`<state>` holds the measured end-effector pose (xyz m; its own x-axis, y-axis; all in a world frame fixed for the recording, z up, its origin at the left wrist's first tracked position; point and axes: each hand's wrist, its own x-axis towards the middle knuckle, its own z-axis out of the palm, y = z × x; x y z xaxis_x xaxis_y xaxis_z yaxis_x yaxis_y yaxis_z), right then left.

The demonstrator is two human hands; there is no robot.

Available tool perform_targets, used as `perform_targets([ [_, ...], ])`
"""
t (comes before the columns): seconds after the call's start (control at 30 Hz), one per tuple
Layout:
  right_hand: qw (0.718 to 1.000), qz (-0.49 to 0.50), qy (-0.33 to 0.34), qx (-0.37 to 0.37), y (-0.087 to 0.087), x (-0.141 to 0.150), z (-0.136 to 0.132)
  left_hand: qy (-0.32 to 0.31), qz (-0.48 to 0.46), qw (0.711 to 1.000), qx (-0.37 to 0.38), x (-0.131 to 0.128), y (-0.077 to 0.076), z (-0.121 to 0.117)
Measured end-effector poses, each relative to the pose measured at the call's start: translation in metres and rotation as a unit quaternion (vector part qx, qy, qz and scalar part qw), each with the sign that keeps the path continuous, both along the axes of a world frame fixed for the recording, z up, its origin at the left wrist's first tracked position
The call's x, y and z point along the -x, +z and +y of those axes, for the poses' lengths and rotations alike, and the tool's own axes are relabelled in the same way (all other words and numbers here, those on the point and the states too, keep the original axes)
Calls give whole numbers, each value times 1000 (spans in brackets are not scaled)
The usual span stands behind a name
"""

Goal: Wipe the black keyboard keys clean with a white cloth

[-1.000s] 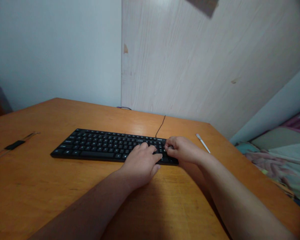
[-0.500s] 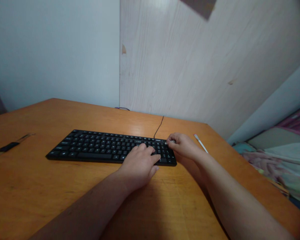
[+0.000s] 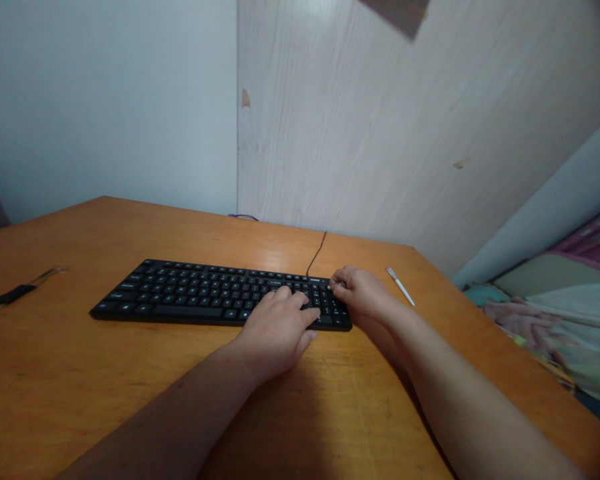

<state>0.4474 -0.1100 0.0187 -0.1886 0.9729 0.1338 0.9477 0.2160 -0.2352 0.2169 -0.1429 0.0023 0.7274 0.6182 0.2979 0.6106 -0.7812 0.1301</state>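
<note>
A black keyboard [image 3: 195, 293] lies on the wooden desk, its keys facing up and its cable [image 3: 317, 253] running off the back. My left hand [image 3: 277, 327] rests over the keyboard's right part with its fingers spread on and beside the keys. At the keyboard's upper right corner, by the number pad, my right hand [image 3: 357, 291] is closed in a pinch. Whatever its fingertips hold is small and mostly hidden, with only a pale bit showing. A white brush [image 3: 400, 287] with pinkish bristles lies on the desk to the right of that hand.
The orange-brown desk [image 3: 105, 387] meets a wall [image 3: 130, 120] and a pale wood panel [image 3: 330, 133] at the back. A black strap-like thing [image 3: 14, 294] with thin cords lies at the far left. Crumpled bedding [image 3: 545, 320] is beyond the desk's right edge.
The whole view has shifted very slightly. My right hand's fingers have moved a little at the keyboard's corner, while my left hand keeps its place.
</note>
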Motion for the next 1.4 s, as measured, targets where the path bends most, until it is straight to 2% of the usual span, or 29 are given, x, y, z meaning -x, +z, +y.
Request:
perform_targets([
  [0.23,998,43,19,30,6,-5,-2,0,2,1000,2,0,-1,0],
  [0.4,993,42,39,99,8,-5,-5,-1,4,1000,0,0,-1,0],
  [0.63,998,27,24,50,6,-2,-6,-3,3,1000,0,0,0,0],
  [0.83,988,88,66,109,11,-7,-8,1,4,1000,2,0,0,0],
  [0.97,981,88,69,158,14,-7,-10,0,3,1000,1,1,0,0],
  [1.17,989,65,49,125,12,-4,-10,-2,4,1000,4,1,0,0],
  [1.4,978,77,67,182,21,-5,-15,-2,2,1000,6,0,-1,1],
])
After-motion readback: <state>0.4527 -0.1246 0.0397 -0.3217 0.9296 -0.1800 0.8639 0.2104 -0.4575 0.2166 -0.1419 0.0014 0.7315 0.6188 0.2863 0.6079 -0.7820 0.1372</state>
